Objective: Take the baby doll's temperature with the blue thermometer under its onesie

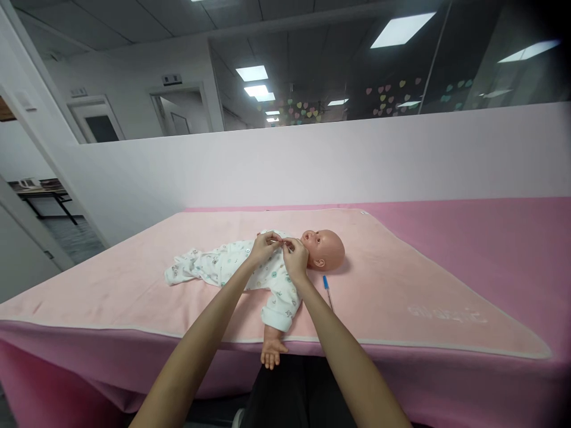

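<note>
A bald baby doll (328,248) lies on its back, its head to the right and its legs to the left. It wears a white printed romper (232,261). My left hand (265,246) and my right hand (295,255) meet over the upper chest, just below the chin. Both are closed, thumbs and fingertips pinching at the romper's front; the exact bit between them is too small to make out. One doll hand (272,352) hangs over the near table edge, palm up.
A blue-capped pen (328,290) lies beside the doll's head, close to my right forearm. Under the doll is a peach mat (401,285) on a pink tablecloth (513,249). A low white wall (334,163) with glass above it stands behind the table.
</note>
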{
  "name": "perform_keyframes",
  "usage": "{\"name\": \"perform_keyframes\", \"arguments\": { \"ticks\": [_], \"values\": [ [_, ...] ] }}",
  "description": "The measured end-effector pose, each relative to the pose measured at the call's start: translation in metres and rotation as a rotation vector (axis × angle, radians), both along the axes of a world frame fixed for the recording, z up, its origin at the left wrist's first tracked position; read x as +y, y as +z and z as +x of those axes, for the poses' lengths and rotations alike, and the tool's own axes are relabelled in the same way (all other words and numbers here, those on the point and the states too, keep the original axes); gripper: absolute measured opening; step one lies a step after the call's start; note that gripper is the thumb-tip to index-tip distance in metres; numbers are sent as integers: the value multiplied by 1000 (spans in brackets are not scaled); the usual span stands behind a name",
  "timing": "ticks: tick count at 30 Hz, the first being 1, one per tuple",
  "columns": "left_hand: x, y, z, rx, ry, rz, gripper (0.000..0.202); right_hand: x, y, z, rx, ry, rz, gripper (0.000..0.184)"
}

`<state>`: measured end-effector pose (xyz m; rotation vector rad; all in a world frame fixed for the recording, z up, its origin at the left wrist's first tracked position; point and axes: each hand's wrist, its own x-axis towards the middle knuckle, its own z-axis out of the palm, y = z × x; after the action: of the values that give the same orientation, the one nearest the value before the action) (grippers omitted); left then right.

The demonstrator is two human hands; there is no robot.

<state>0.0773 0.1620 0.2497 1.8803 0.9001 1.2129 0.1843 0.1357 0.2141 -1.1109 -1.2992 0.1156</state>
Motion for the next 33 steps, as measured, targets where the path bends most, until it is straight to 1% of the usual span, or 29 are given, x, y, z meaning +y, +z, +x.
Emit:
{"name": "perform_keyframes", "arguments": {
  "ticks": [4, 8, 13, 16, 19, 21, 24, 26, 28, 29, 33],
  "values": [
    [-4, 2, 2, 51, 35, 13, 16, -5, 1, -2, -41, -30, 10, 22],
    [-9, 5, 5, 109, 37, 37, 16, -6, 0, -3, -112, -10, 37, 26],
    [-3, 3, 8, 108, 89, 26, 15, -3, -3, 0, -83, 24, 62, 23],
    [2, 2, 8, 116, 82, -6, 14, -1, -4, 2, -49, 53, 50, 21],
    [3, 3, 5, 135, 64, -10, 13, -1, -4, 2, -24, 26, 8, 15],
    [0, 3, 4, 107, 39, -1, 12, -2, -4, 1, -36, 2, -14, 13],
    [-6, 3, 3, 57, 13, 1, 12, -2, -4, 0, -69, -21, -35, 15],
    [-11, 3, 1, 81, 19, 34, 13, -2, -5, 0, -75, -36, -31, 18],
    [-16, 0, -2, 144, 64, 118, 15, -2, -5, 0, -74, -50, -11, 21],
    [-19, -2, -4, 185, 114, 175, 16, -3, -5, 0, -76, -54, 0, 22],
    [-28, -15, -13, 380, 438, 399, 23, -7, -3, -1, -126, -66, 52, 26]
  ]
}}
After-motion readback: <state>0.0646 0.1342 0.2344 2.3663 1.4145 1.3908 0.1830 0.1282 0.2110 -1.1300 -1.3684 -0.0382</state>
